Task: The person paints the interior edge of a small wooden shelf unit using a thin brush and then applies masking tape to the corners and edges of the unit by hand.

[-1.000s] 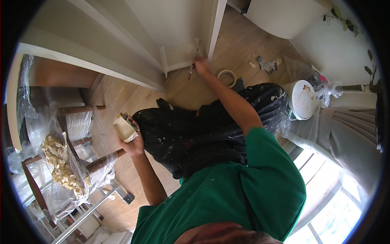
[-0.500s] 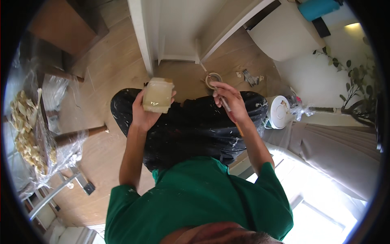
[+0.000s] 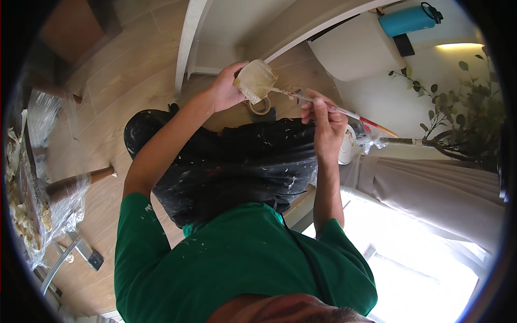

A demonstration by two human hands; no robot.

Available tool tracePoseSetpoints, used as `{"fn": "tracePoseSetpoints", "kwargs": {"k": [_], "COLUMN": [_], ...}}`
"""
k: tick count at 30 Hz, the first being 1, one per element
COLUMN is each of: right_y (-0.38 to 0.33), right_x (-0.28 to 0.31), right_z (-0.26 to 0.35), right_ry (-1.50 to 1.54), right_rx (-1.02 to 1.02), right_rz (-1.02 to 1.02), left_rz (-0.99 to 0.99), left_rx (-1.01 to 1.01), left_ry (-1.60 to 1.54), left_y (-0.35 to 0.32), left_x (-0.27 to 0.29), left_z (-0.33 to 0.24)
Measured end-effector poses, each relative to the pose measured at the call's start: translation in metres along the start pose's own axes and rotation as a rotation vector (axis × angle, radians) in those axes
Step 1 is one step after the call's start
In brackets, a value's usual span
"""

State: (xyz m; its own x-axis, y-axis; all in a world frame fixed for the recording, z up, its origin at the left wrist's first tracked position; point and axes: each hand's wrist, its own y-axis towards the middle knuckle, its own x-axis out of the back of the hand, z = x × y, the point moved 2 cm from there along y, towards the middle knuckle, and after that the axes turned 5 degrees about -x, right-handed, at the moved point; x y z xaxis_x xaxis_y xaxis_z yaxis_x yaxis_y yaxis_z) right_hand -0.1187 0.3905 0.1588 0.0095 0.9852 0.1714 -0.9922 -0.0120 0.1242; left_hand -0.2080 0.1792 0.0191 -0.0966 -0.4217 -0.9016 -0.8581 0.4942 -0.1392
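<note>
My left hand (image 3: 225,90) is wrapped round the side of a small squarish tub (image 3: 254,82), cream-coloured and smeared, held tilted in front of the white panel. With my right hand (image 3: 326,119) I grip a thin paintbrush (image 3: 351,113) whose handle turns red and orange toward its end. The brush's pale tip is at the tub's edge on the right; whether it dips inside I cannot tell. Just below the tub, a roll of tape (image 3: 260,107) lies on the floor, partly hidden.
White furniture panels (image 3: 186,51) stand ahead of me. On the right are a white bucket lid (image 3: 347,144), a leafy plant (image 3: 474,102), a curtain (image 3: 431,185) and a blue bottle (image 3: 407,21). Plastic sheeting (image 3: 70,199) covers a wooden-legged piece on the left.
My left hand has carried the tub forward and right, tilting it. The paintbrush in my right hand has swung round so its tip meets the tub. My view has shifted somewhat.
</note>
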Motion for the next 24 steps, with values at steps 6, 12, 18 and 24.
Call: {"fn": "tracePoseSetpoints", "kwargs": {"k": [6, 12, 18, 24], "right_y": [0.035, 0.046, 0.046, 0.042], "right_x": [-0.029, -0.029, -0.012, -0.005], "right_z": [-0.035, -0.036, -0.04, -0.038], "right_ry": [-0.119, -0.098, -0.125, -0.147], "right_rx": [-0.042, -0.053, -0.049, -0.068], "right_rz": [0.153, 0.153, 0.123, 0.072], "left_rz": [-0.105, -0.144, -0.189, -0.198], "left_rx": [-0.021, -0.062, -0.056, -0.086], "left_ry": [-0.033, -0.033, -0.097, -0.127], "left_y": [-0.022, -0.027, -0.025, -0.019], "left_x": [0.015, 0.014, 0.019, 0.032], "left_z": [0.004, -0.006, -0.012, -0.013]}}
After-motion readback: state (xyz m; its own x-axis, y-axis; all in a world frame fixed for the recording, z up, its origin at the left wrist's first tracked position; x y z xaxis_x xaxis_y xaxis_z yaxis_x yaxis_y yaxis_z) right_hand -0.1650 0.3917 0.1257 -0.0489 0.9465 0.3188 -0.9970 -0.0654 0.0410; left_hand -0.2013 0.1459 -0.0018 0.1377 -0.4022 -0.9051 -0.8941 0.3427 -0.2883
